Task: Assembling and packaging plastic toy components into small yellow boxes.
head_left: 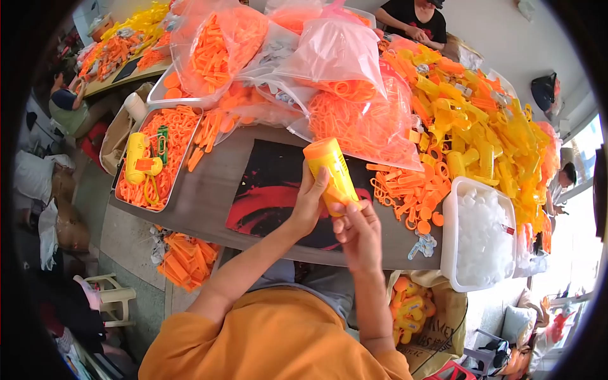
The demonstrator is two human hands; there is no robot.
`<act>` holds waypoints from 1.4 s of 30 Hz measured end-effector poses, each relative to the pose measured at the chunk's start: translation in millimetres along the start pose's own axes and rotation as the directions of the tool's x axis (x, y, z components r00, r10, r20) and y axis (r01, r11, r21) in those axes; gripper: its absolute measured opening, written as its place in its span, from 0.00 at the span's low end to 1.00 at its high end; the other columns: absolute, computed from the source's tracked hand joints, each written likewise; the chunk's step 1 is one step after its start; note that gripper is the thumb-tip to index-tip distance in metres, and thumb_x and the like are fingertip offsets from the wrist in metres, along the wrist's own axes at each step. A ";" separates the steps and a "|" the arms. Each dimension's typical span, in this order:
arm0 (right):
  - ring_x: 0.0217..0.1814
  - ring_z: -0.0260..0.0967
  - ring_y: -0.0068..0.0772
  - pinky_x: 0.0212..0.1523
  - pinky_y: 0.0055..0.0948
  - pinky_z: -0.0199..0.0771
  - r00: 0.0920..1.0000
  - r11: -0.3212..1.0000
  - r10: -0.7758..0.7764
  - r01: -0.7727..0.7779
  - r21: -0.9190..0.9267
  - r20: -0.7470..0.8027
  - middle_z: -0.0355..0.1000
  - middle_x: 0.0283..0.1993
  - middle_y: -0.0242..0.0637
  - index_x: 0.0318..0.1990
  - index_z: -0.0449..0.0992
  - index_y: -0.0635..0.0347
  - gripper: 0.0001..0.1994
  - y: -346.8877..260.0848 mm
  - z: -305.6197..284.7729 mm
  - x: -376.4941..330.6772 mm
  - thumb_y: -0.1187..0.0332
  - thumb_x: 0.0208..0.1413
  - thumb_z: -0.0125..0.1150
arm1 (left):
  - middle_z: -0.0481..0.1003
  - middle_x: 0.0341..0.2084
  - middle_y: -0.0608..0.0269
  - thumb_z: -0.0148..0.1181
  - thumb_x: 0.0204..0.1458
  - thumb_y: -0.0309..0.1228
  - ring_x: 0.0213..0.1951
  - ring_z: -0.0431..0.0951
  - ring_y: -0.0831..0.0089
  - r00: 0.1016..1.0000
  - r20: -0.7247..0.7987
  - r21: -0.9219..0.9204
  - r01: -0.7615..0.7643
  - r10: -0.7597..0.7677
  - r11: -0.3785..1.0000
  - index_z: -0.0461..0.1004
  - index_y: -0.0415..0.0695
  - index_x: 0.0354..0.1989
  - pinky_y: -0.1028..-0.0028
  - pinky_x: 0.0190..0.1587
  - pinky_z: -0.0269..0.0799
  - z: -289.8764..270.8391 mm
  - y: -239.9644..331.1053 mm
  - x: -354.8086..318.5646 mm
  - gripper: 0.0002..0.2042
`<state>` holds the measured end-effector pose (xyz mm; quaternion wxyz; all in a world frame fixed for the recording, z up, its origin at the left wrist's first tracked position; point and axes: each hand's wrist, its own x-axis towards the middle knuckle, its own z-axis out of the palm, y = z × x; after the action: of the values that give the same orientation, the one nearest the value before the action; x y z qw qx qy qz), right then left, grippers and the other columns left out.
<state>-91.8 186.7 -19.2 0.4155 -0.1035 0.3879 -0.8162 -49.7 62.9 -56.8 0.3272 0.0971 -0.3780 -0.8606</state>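
Note:
Above the table's front edge, both my hands hold a yellow plastic cylinder [339, 174] with an orange cap at its upper end. It tilts, cap up and to the left. My left hand [308, 201] is wrapped around its left side. At the lower right end, the fingers of my right hand [360, 235] are closed on it, with the thumb against its side. Beneath the hands lies a black mat with red patterns [266, 202]. To its right is a loose pile of small orange plastic parts [415, 193].
A metal tray of orange rings [168, 183] stands at left, with yellow and green pieces on top. Clear bags of orange parts [361, 114] crowd the back. Yellow shells [494, 133] heap up at right, beside a white bin of translucent pieces [480, 244]. Other people sit farther off.

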 end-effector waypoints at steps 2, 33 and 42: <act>0.25 0.71 0.23 0.23 0.17 0.68 0.997 0.992 -0.015 0.025 0.126 -0.079 0.79 0.40 0.43 0.38 0.70 0.55 0.04 17.7 6.6 -0.2 0.68 0.65 0.56 | 0.63 0.52 0.63 0.48 0.67 0.43 0.53 0.67 0.74 0.999 -0.015 0.074 -0.044 0.045 0.996 0.52 0.49 0.66 0.71 0.54 0.67 0.9 -4.2 -1.6 0.24; 0.50 0.70 0.43 0.53 0.35 0.71 0.912 0.263 -0.250 0.387 -0.884 0.325 0.73 0.48 0.46 0.61 0.67 0.63 0.38 0.5 -19.8 15.1 0.64 0.40 0.77 | 0.33 0.71 0.35 0.69 0.40 0.57 0.72 0.32 0.40 0.740 0.654 0.734 -0.570 0.156 -0.369 0.44 0.50 0.74 0.42 0.69 0.33 -25.2 67.8 -32.4 0.55; 0.53 0.72 0.27 0.54 0.29 0.71 0.893 0.519 0.064 0.352 -0.779 0.446 0.75 0.51 0.36 0.55 0.73 0.61 0.20 -56.4 -19.4 43.2 0.70 0.54 0.66 | 0.69 0.55 0.52 0.75 0.41 0.38 0.56 0.72 0.57 0.818 0.574 0.819 -0.573 -0.041 0.027 0.61 0.43 0.65 0.63 0.59 0.68 -35.0 56.6 -28.3 0.41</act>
<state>-162.4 184.6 1.6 0.3148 -0.4971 0.6234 -0.5149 14.2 32.0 -42.9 0.2393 0.0136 -0.9267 -0.2895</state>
